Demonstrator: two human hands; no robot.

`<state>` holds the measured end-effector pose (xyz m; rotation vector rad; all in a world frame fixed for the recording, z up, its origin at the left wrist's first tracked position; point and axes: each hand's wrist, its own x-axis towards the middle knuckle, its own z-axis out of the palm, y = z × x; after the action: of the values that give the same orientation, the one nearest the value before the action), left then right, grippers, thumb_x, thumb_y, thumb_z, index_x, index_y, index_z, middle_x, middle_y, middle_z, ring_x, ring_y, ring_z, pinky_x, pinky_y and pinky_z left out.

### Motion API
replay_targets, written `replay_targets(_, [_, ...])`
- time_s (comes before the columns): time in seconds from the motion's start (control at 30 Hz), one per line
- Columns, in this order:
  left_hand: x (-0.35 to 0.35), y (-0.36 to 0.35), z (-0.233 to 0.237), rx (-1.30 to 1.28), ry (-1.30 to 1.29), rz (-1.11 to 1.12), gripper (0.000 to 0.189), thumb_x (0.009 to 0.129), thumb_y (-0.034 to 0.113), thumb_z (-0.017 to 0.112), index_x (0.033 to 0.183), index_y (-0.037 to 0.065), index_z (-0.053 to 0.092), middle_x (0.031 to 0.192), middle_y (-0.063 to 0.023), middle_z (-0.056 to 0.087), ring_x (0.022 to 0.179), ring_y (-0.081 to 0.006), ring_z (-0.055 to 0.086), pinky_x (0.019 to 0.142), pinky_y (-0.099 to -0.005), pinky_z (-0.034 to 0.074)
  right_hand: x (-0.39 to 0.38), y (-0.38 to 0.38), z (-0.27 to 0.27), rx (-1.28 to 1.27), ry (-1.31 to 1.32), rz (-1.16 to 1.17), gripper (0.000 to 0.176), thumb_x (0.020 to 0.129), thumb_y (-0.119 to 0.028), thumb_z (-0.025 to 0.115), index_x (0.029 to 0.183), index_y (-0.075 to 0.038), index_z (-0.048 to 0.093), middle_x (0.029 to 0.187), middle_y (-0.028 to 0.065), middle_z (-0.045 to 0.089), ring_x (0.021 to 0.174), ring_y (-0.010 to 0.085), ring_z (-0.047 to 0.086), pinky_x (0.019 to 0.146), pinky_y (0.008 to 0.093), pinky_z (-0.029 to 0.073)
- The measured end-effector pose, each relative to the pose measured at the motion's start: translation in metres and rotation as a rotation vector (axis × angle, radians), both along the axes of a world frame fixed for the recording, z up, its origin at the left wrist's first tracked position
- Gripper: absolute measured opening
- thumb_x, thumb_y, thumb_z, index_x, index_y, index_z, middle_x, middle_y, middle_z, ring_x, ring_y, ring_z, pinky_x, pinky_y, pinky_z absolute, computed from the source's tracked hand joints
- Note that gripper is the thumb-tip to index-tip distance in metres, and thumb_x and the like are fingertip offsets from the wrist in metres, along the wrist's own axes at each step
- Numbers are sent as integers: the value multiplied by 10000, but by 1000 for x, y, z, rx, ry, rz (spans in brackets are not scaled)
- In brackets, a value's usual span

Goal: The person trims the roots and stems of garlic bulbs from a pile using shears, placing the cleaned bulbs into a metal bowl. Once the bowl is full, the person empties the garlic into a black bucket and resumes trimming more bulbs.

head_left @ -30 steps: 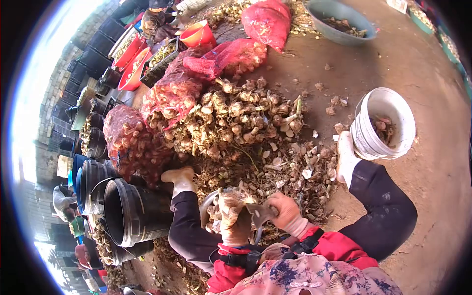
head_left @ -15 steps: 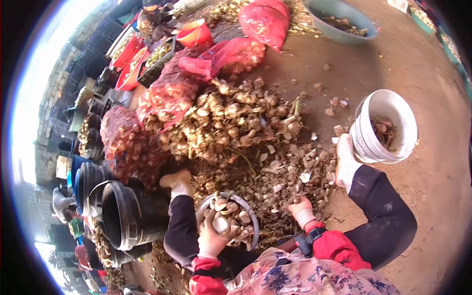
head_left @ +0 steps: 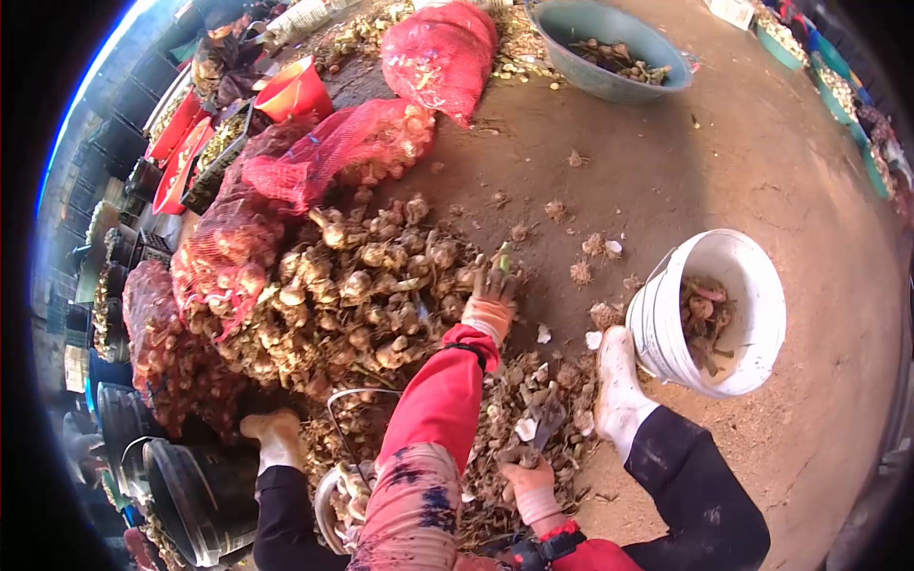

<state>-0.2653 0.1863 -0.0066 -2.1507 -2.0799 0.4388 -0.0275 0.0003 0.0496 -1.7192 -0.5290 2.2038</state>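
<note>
My left hand (head_left: 490, 303), in a dirty pale glove, reaches to the right end of a heap of garlic bulbs (head_left: 352, 285). Its fingers are stretched and a little apart over the bulbs, by a garlic stalk (head_left: 505, 257) with a greenish end. My right hand (head_left: 531, 483) is closed low over a litter of peels and trimmings (head_left: 547, 400); what brownish thing it pinches I cannot make out. Below my left arm, a bucket (head_left: 326, 504) with garlic bulbs in it is partly hidden by the sleeve.
A white bucket (head_left: 657, 324) with some garlic stands by my right foot. Red mesh sacks (head_left: 443, 57) lie beyond the heap. Black buckets (head_left: 205, 495) are at left, a green basin (head_left: 609, 88) at the far side, and red tubs (head_left: 295, 90) at the upper left.
My left hand has left the bucket, where it held a whitish bulb, and reached forward to the heap. The view has shifted, and my right hand remains low over the peels.
</note>
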Motion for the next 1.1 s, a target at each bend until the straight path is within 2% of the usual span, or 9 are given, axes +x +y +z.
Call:
replay_targets(0.2, [27, -39, 83, -187, -340, 128, 639, 828, 488, 611, 1311, 80, 520, 1427, -138, 437, 1396, -373, 268, 1136, -617, -25, 1, 16, 13, 27, 13, -185, 203, 692, 46, 723, 850, -56, 649, 669, 19, 613, 429, 138, 531, 385, 275, 409])
replay_targets(0.27, [42, -86, 96, -187, -608, 385, 653, 756, 355, 748, 1291, 66, 511, 1277, -124, 552, 1277, -327, 447, 1120, -573, 208, -1, 8, -16, 255, -54, -318, 199, 698, 52, 714, 855, -52, 650, 700, 16, 623, 545, 122, 564, 487, 273, 452])
replay_targets(0.33, [49, -161, 73, -79, -1673, 873, 596, 733, 131, 732, 1267, 46, 482, 1150, -109, 586, 1084, -221, 560, 1002, -424, 421, 5, 10, -26, 238, 55, -371, 217, 700, 60, 696, 891, -35, 659, 760, 29, 638, 604, 152, 593, 521, 300, 484])
replay_targets(0.4, [67, -216, 122, 145, -2201, 1219, 782, 729, 37, 746, 1385, 64, 321, 1172, -83, 551, 1048, -179, 560, 871, -340, 496, 4, 15, 9, 119, 74, -205, 254, 698, 73, 681, 927, -39, 672, 823, 7, 655, 705, 106, 580, 640, 267, 482])
replay_targets(0.47, [80, -256, 164, 317, -2311, 1069, 906, 698, -31, 761, 1432, 78, 241, 1250, -64, 508, 1100, -194, 544, 924, -355, 474, -1, 0, 19, 268, 105, -70, 252, 706, 63, 684, 938, -37, 675, 843, -1, 658, 744, 94, 579, 689, 258, 479])
replay_targets(0.67, [95, -338, 208, 395, -1615, 1080, 762, 639, -10, 820, 1291, 61, 433, 1071, -71, 601, 960, -173, 614, 848, -311, 515, -4, -42, 74, 1153, 127, 875, 229, 748, -216, 701, 943, -102, 665, 945, 139, 619, 888, 367, 612, 760, 424, 508])
replay_targets(0.77, [102, -365, 225, 384, -1908, 1067, 678, 727, 38, 786, 1280, 40, 394, 1072, -112, 608, 877, -210, 657, 787, -351, 563, -8, -54, 99, 1216, 59, 1239, 242, 738, -215, 665, 967, -139, 676, 944, 127, 597, 905, 348, 616, 763, 448, 504])
replay_targets(0.93, [125, -380, 209, 609, -2054, 1083, 629, 722, 50, 803, 1207, 35, 403, 984, -92, 641, 810, -173, 664, 690, -300, 567, -8, -70, 90, 1228, 44, 1326, 274, 706, -179, 671, 979, -151, 669, 982, 119, 596, 900, 351, 620, 777, 469, 496])
replay_targets(1.1, [138, -381, 206, 604, -1640, 1070, 755, 632, 97, 877, 1218, 24, 408, 1058, -104, 609, 912, -156, 606, 762, -290, 515, 6, -61, 73, 1027, -87, 1175, 253, 726, -129, 632, 973, -114, 680, 961, 153, 640, 913, 356, 631, 789, 447, 499])
